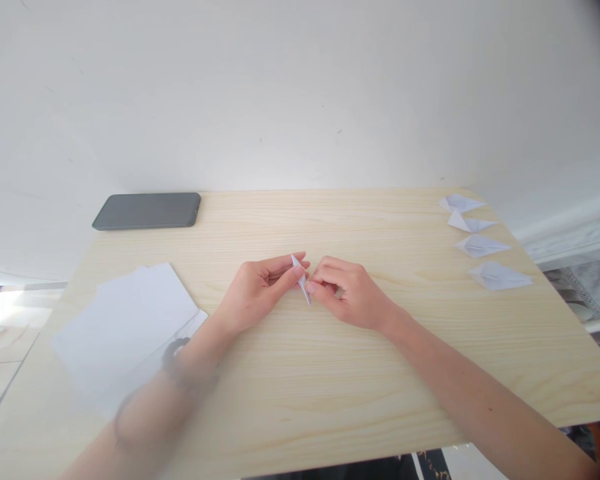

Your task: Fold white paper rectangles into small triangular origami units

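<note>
A small narrow folded piece of white paper (301, 279) is held between both hands over the middle of the light wooden table (330, 373). My left hand (260, 288) pinches it from the left, fingers pressed together along its upper part. My right hand (347, 293) pinches its lower part from the right, fingers curled in. The two hands almost touch at the paper.
A stack of white paper sheets (125, 327) lies at the left. A dark phone (147, 211) lies face down at the back left edge. Several folded white paper shapes (480, 245) sit in a row at the back right. A white wall rises behind the table.
</note>
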`<state>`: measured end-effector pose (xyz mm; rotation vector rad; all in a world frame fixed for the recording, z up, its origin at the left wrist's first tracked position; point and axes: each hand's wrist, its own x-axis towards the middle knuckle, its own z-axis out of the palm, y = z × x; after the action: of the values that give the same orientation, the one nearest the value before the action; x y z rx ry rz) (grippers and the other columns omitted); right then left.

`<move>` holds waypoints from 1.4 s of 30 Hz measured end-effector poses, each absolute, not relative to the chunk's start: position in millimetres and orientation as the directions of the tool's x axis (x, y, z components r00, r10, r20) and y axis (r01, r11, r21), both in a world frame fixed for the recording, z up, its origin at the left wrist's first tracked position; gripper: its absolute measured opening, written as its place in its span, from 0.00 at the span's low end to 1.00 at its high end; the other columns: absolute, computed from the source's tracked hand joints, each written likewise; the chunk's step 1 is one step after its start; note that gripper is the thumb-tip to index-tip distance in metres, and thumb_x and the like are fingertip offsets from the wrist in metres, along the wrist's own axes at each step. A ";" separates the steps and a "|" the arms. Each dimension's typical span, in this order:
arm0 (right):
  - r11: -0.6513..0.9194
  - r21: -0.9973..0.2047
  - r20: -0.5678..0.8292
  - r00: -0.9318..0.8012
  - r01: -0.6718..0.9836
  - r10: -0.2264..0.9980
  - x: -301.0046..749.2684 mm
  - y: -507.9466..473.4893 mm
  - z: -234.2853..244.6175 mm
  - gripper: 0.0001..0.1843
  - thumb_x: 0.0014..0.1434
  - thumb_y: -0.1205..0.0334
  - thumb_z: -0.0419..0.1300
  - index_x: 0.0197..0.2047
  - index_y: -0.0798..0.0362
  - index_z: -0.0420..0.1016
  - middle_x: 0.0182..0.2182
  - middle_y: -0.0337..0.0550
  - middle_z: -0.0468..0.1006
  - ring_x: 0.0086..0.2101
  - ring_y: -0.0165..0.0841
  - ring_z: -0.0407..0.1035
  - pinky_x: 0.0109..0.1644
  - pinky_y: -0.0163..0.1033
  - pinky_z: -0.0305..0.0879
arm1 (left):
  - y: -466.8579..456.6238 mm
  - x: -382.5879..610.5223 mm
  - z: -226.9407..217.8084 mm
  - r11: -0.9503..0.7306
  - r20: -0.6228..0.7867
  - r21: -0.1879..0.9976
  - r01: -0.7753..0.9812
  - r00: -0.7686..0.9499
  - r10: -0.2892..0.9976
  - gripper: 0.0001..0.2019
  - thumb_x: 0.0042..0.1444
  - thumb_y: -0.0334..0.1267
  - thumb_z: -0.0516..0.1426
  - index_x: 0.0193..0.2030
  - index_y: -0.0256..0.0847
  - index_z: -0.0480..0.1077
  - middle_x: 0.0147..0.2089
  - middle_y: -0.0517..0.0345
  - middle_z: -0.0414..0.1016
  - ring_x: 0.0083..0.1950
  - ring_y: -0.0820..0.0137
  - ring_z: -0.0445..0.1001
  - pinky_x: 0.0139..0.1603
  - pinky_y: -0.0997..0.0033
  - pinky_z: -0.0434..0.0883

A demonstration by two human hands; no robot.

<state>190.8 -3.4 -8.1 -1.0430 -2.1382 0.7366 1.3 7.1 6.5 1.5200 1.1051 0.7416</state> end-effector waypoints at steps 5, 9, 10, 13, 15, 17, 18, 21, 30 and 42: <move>0.565 -0.661 0.347 -0.466 0.494 0.814 188.8 -5.3 -6.4 0.10 0.59 0.64 0.53 0.26 0.54 0.67 0.25 0.38 0.68 0.25 0.24 0.61 0.31 0.32 0.59 | 4.9 3.4 5.1 0.011 -0.109 0.965 0.262 0.363 0.925 0.17 0.56 0.47 0.55 0.47 0.41 0.74 0.56 0.56 0.70 0.56 0.61 0.69 0.56 0.66 0.67; 0.550 -0.575 0.378 -0.399 0.605 0.835 187.7 -6.9 -4.8 0.07 0.57 0.63 0.54 0.31 0.54 0.71 0.22 0.36 0.71 0.22 0.24 0.60 0.29 0.31 0.58 | 2.9 4.3 3.7 0.002 -0.099 0.962 0.274 0.342 0.935 0.18 0.55 0.47 0.55 0.48 0.40 0.73 0.56 0.56 0.71 0.54 0.62 0.71 0.55 0.68 0.68; 0.543 -0.555 0.387 -0.382 0.631 0.839 187.4 -7.2 -4.5 0.08 0.57 0.64 0.53 0.30 0.54 0.72 0.21 0.36 0.71 0.21 0.23 0.60 0.28 0.31 0.57 | 2.5 4.5 3.4 -0.009 -0.088 0.960 0.281 0.333 0.939 0.18 0.55 0.47 0.56 0.48 0.40 0.73 0.55 0.56 0.71 0.53 0.63 0.72 0.55 0.68 0.68; 0.503 -0.526 0.401 -0.321 0.686 0.858 186.0 -8.0 -3.9 0.09 0.56 0.67 0.52 0.26 0.54 0.70 0.19 0.35 0.71 0.19 0.23 0.59 0.25 0.31 0.54 | 1.0 5.6 3.5 -0.046 -0.056 0.947 0.319 0.304 0.951 0.19 0.55 0.47 0.56 0.50 0.40 0.72 0.52 0.57 0.74 0.50 0.64 0.74 0.53 0.69 0.69; 0.451 -0.546 0.390 -0.262 0.706 0.883 184.7 -8.3 -3.7 0.07 0.54 0.68 0.53 0.27 0.54 0.69 0.20 0.35 0.72 0.19 0.23 0.60 0.24 0.30 0.54 | -0.4 6.8 4.3 -0.062 -0.045 0.936 0.347 0.291 0.956 0.20 0.54 0.46 0.57 0.52 0.40 0.71 0.49 0.57 0.76 0.47 0.65 0.75 0.51 0.69 0.71; 0.402 -0.589 0.372 -0.207 0.701 0.905 183.4 -8.4 -4.0 0.03 0.53 0.67 0.55 0.32 0.53 0.69 0.23 0.35 0.74 0.19 0.22 0.61 0.24 0.30 0.57 | -1.8 8.2 5.2 -0.084 -0.024 0.922 0.378 0.271 0.962 0.20 0.54 0.46 0.57 0.52 0.40 0.71 0.45 0.58 0.78 0.44 0.65 0.77 0.47 0.70 0.72; 0.387 -0.614 0.361 -0.191 0.688 0.913 183.0 -8.4 -4.2 0.04 0.53 0.66 0.56 0.34 0.53 0.68 0.25 0.36 0.76 0.19 0.22 0.62 0.25 0.30 0.58 | -2.5 8.9 5.6 -0.103 -0.004 0.912 0.396 0.259 0.966 0.20 0.54 0.45 0.57 0.51 0.40 0.71 0.44 0.59 0.79 0.43 0.66 0.77 0.46 0.70 0.73; 0.378 -0.672 0.330 -0.200 0.636 0.923 182.4 -8.2 -5.4 0.04 0.53 0.64 0.57 0.35 0.53 0.68 0.26 0.37 0.76 0.20 0.23 0.63 0.25 0.30 0.60 | -4.1 10.8 6.4 -0.188 0.081 0.876 0.444 0.248 0.965 0.17 0.54 0.44 0.56 0.49 0.40 0.73 0.42 0.59 0.79 0.41 0.67 0.77 0.45 0.72 0.72; 0.393 -0.721 0.392 -0.132 0.571 0.911 179.5 -10.1 -9.6 0.05 0.54 0.63 0.58 0.27 0.53 0.67 0.21 0.34 0.74 0.19 0.22 0.64 0.23 0.28 0.60 | -5.7 19.1 11.1 -0.217 0.103 0.513 0.830 0.191 0.976 0.12 0.54 0.46 0.52 0.38 0.41 0.69 0.32 0.57 0.75 0.29 0.69 0.72 0.29 0.71 0.64; 0.472 -0.623 0.474 -0.179 0.624 0.862 177.9 -8.4 -9.5 0.04 0.51 0.69 0.55 0.28 0.52 0.63 0.21 0.32 0.70 0.20 0.22 0.61 0.25 0.28 0.59 | -5.3 16.9 12.0 -0.196 0.021 0.358 0.913 0.202 0.979 0.13 0.53 0.41 0.49 0.21 0.41 0.66 0.18 0.59 0.67 0.20 0.69 0.64 0.24 0.71 0.50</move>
<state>177.9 -8.4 -9.5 -1.2414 -1.8990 0.3663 16.9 -5.3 12.0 2.2126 1.7949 0.3567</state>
